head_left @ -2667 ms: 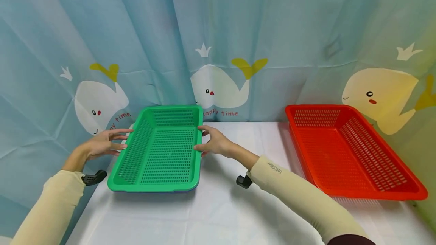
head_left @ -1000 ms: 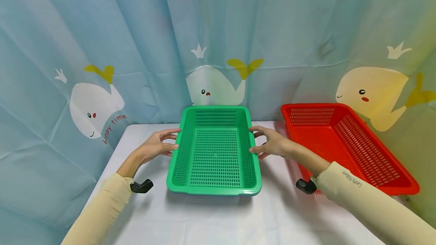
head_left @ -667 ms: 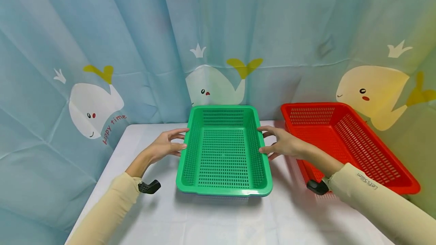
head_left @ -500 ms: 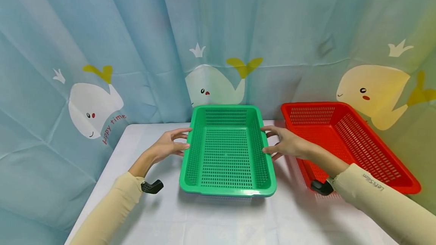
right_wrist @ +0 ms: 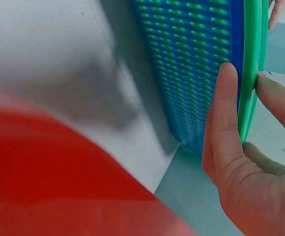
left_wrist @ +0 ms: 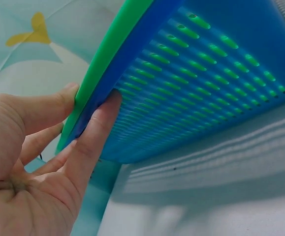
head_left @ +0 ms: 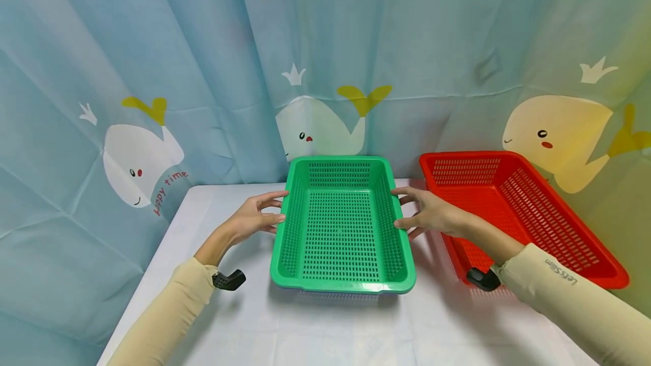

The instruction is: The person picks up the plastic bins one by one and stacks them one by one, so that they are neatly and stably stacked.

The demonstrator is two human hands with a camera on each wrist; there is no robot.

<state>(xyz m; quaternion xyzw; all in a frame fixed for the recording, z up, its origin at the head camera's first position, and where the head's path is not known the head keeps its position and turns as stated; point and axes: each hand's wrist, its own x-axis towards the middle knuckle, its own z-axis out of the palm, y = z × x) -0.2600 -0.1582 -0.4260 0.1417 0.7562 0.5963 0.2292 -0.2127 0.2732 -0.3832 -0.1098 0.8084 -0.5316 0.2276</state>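
Observation:
A green plastic basket (head_left: 343, 286) sits nested inside a blue one (left_wrist: 240, 14), whose perforated side shows in both wrist views. My left hand (head_left: 251, 220) pinches the left rims of the two together, thumb on the green edge and fingers beneath the blue. On the opposite side my right hand (head_left: 427, 212) grips in the same way, thumb on the outer green rim and fingers against the blue wall. From the head view the green basket holds nothing, and it hides nearly all of the blue one.
To the right stands a red basket (head_left: 470, 156), close to my right hand and forearm, with a paler basket edge showing under it. A white cloth covers the table (head_left: 335, 332). Behind hangs a blue curtain (head_left: 432, 44) with whale prints.
Both hands have carried the nested green and blue baskets from the table's left side rightward to the middle, near the red basket. Over the last half second they have shifted only slightly.

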